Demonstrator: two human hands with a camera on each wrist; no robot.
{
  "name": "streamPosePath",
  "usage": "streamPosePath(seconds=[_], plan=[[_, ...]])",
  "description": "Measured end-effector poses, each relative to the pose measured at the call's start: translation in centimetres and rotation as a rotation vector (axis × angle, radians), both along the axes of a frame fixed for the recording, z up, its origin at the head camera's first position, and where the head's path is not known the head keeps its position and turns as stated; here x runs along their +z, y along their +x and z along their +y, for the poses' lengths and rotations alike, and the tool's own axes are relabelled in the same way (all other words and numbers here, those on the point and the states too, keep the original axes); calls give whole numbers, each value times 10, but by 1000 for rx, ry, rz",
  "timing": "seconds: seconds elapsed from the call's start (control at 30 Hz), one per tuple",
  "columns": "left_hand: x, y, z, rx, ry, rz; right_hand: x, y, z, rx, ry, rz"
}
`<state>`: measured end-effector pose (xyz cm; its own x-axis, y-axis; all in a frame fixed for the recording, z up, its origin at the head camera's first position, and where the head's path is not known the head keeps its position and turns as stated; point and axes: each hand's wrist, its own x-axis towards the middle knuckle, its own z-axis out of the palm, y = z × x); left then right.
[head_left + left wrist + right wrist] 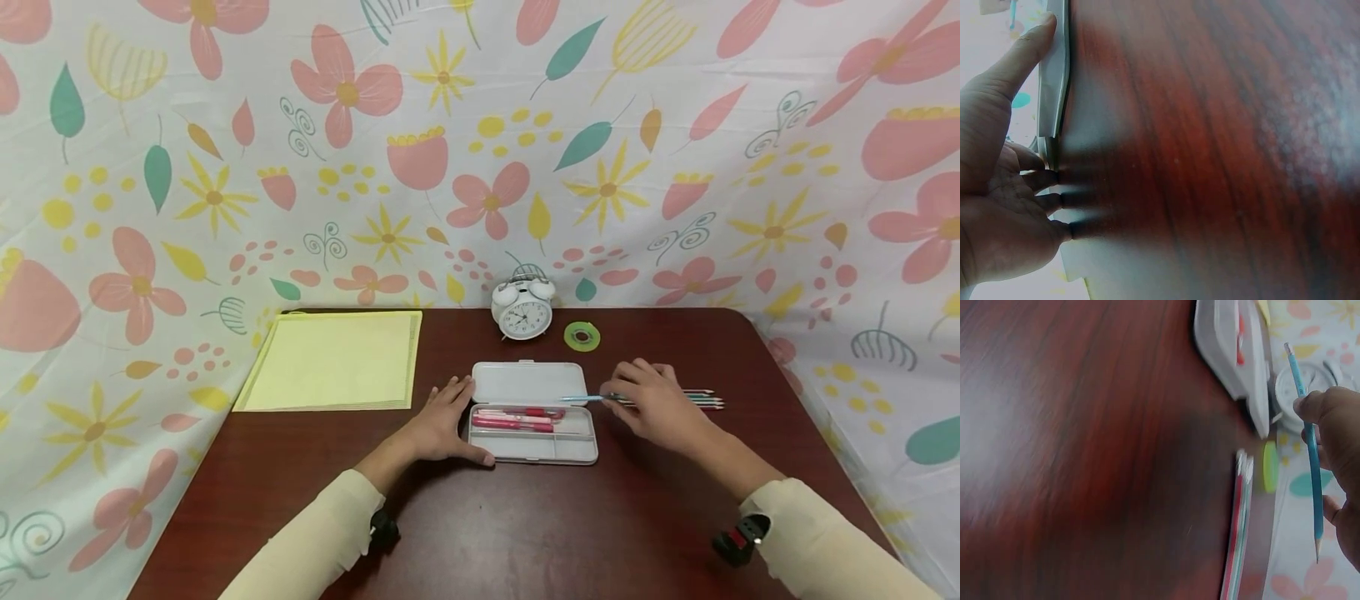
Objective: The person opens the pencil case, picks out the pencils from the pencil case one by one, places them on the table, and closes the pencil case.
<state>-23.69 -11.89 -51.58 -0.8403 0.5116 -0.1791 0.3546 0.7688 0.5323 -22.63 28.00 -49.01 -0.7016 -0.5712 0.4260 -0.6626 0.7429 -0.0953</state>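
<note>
A white pencil case point(576, 450) lies with its lid point(528, 383) folded back. Red and pink pens point(513, 423) fill its rear compartment. My left hand point(438, 429) rests at the case's left end, fingers stretched out and thumb along the front edge. To the right, my right hand point(660, 407) pinches a light-blue pencil point(1315, 481) between thumb and fingers. Its eraser end points left, over the case's right side, and the sharpened tip shows in the right wrist view. Several more pencils point(708, 404) lie on the table beneath and beyond that hand.
A white alarm clock point(525, 319) and a roll of green tape point(582, 336) stand behind the case. Yellow paper sheets point(330, 362) lie at the back left. A flower-print cloth point(480, 150) hangs behind the dark wooden table point(487, 533).
</note>
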Motion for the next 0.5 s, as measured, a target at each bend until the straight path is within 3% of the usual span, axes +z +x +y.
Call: streamPosePath(seconds=[0.13, 0.37, 0.5], plan=[[0, 0, -1, -3, 26, -11, -4, 3, 19, -12, 12, 12], [-18, -6, -6, -15, 75, 18, -14, 9, 49, -55, 65, 23], [-10, -3, -3, -8, 46, 6, -19, 12, 64, -75, 99, 41]])
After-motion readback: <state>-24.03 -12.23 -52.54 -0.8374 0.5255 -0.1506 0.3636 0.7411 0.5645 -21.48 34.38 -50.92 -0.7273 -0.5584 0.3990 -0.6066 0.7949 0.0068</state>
